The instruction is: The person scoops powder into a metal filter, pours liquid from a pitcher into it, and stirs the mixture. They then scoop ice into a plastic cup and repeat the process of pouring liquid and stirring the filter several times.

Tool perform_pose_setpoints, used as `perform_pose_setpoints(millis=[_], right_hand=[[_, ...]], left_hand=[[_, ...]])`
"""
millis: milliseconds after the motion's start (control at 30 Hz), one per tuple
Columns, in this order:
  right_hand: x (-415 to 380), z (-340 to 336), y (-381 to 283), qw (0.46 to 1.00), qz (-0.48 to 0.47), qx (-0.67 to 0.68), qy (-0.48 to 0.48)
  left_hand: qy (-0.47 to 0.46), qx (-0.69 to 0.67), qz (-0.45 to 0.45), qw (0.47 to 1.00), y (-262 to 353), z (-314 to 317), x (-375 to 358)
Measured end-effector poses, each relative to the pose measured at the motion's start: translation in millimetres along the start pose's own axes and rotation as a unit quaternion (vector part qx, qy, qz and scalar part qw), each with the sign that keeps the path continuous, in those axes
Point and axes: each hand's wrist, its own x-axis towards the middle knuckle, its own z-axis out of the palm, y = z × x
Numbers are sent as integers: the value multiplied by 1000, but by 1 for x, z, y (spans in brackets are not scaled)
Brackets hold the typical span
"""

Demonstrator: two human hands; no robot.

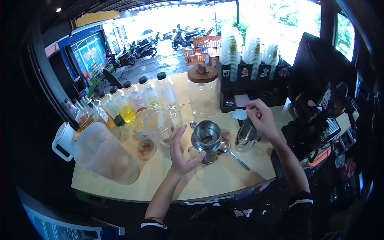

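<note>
My left hand (182,154) is open, its fingers spread beside a metal drip filter (208,134) with dark matter inside, and its thumb is close to the filter's lower part. The filter sits on top of a small vessel with a handle. My right hand (262,118) is raised over the right side of the table, fingers curled together; whether anything is in them is too small to tell. Below it stands a metal cup (247,138). A spoon (236,156) lies between the filter and the cup.
A large plastic pitcher (106,154), an open glass jar (157,124) and a small bowl (147,149) stand at the left. Bottles (166,94) line the back beside a wooden-lidded jar (204,94). Stacked cups (231,52) top a black holder; dark equipment (320,116) is at the right.
</note>
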Motion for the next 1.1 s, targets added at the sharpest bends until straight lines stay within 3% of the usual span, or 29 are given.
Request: perform_pose_setpoints(millis=[100,167,367,433,533,700,767,800,1100], right_hand=[[-52,4,75,994,95,-38,33],[-81,2,100,993,120,-23,3],[-111,9,113,962,234,125,-73],[-114,14,114,934,209,279,-80],[-108,16,101,934,199,293,-43],[-74,-7,52,942,158,291,-60],[-59,-16,35,962,128,230,-72],[-49,-18,28,970,66,222,-68],[13,-20,-36,955,21,279,-98]], left_hand=[[-18,-22,-8,1000,-9,20,1],[-56,-60,-72,994,-17,25,-3],[-33,-175,-131,975,-31,38,-22],[-29,-211,-175,961,-34,37,-27],[-35,-240,-209,947,-31,36,-28],[-19,-237,-221,946,-38,38,-35],[-64,-235,-230,942,-44,37,-39],[-62,-236,-215,946,-45,38,-39],[-63,-225,-212,949,-46,39,-41]])
